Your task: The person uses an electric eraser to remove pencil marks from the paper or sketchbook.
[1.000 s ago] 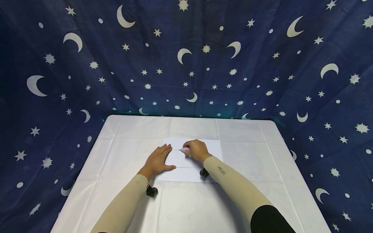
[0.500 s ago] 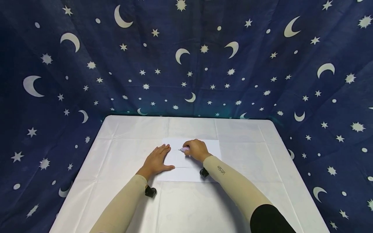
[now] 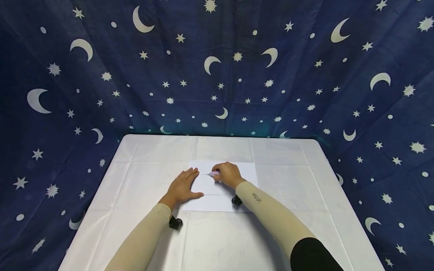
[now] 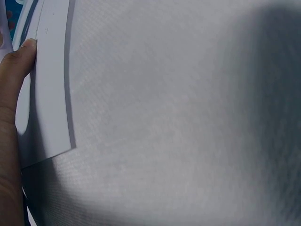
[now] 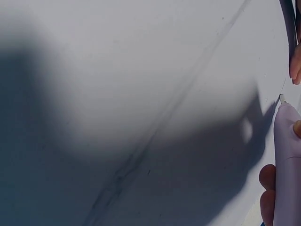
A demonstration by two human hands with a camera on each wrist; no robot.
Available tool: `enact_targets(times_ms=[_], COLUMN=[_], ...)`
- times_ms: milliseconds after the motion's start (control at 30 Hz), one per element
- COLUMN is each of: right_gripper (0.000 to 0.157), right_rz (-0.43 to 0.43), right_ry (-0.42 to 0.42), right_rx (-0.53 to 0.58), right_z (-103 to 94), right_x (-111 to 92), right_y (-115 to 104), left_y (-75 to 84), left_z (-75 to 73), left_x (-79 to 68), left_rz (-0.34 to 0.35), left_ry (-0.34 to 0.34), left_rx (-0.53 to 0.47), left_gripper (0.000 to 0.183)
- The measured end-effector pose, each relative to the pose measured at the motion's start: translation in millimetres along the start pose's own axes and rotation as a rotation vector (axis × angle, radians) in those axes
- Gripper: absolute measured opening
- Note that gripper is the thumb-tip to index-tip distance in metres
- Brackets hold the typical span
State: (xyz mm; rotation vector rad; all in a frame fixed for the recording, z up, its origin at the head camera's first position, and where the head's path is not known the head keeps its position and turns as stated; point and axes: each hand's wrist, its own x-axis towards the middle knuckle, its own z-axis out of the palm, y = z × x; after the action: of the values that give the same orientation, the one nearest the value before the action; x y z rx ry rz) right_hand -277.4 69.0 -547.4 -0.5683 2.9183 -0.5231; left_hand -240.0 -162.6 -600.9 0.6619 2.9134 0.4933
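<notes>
A white sheet of paper (image 3: pixel 220 203) lies on the table under both hands. My left hand (image 3: pixel 183 186) rests on its left side, fingers spread and thumb out. In the left wrist view its thumb (image 4: pixel 19 63) lies along the paper (image 4: pixel 51 94). My right hand (image 3: pixel 228 175) grips a thick lilac handheld tool (image 5: pixel 287 155) with a rounded nose and a short, narrow, greyish tip. That tip points left, down at the paper, where a short thin line (image 3: pixel 204 174) runs leftward from it. Nearer me a second line (image 3: pixel 213 194) crosses the sheet; up close it looks dark and smudgy.
A white cloth with fold creases covers the table (image 3: pixel 288 180). Behind it hangs a dark blue curtain (image 3: pixel 190 67) printed with moons and stars. Both forearms wear beige sleeves (image 3: pixel 271 207), and a small black camera (image 3: pixel 175 223) sits at the left wrist.
The whole head view shifts slightly left from the first frame. My left hand keeps its place on the paper; the lilac tool stays at nearly the same spot.
</notes>
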Motion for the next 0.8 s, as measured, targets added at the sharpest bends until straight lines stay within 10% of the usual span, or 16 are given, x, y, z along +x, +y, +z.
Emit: enact_targets(times_ms=[800], right_gripper=[0.025], right_rz=[0.038], right_ry=[0.014], right_rx=[-0.015], right_z=[-4.7], right_x=[-7], right_y=[15], left_y=[1.3], left_z=[-3.0], left_x=[0.9], left_rz=[-0.021], left_ry=[-0.035], left_rx=[0.006], left_gripper=[0.101])
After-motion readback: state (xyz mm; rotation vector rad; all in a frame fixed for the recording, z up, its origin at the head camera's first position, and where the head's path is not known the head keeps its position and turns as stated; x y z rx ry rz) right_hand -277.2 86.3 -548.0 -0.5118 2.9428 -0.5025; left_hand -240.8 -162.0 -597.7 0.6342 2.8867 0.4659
